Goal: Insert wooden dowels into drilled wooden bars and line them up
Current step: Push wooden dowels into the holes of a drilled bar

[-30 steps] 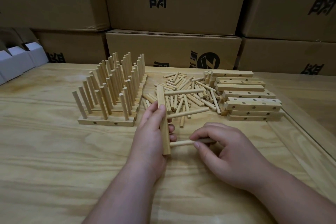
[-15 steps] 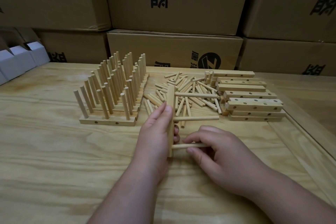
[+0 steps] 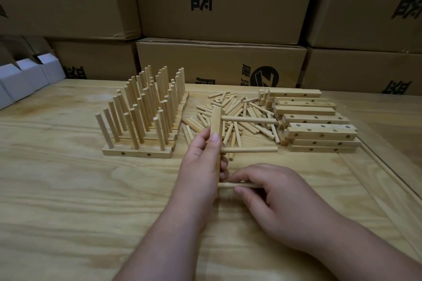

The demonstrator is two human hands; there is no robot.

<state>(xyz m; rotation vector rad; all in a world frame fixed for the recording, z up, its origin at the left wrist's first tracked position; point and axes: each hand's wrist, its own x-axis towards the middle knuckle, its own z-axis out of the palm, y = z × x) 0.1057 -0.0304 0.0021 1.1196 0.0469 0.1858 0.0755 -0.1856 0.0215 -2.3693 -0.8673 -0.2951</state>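
Note:
My left hand [image 3: 201,166] grips a drilled wooden bar [image 3: 216,121] that stands on end near the table's middle. Two dowels stick out of the bar to the right, an upper one [image 3: 249,119] and a middle one [image 3: 250,149]. My right hand [image 3: 269,191] pinches a third dowel [image 3: 228,185] whose left end meets the bar's lower part. Loose dowels [image 3: 237,109] lie in a pile behind the bar. Finished bars with upright dowels [image 3: 146,107] stand in rows at the left. A stack of bars without dowels [image 3: 315,125] lies at the right.
The plywood table [image 3: 68,189] has a raised edge strip [image 3: 383,166] along its right side. Large cardboard boxes [image 3: 219,61] wall off the back. Small white boxes [image 3: 25,77] sit at the far left.
The bar with its dowels has shifted a little to the right and stands more upright. My right hand has slid left along the third dowel, pressing it toward the bar.

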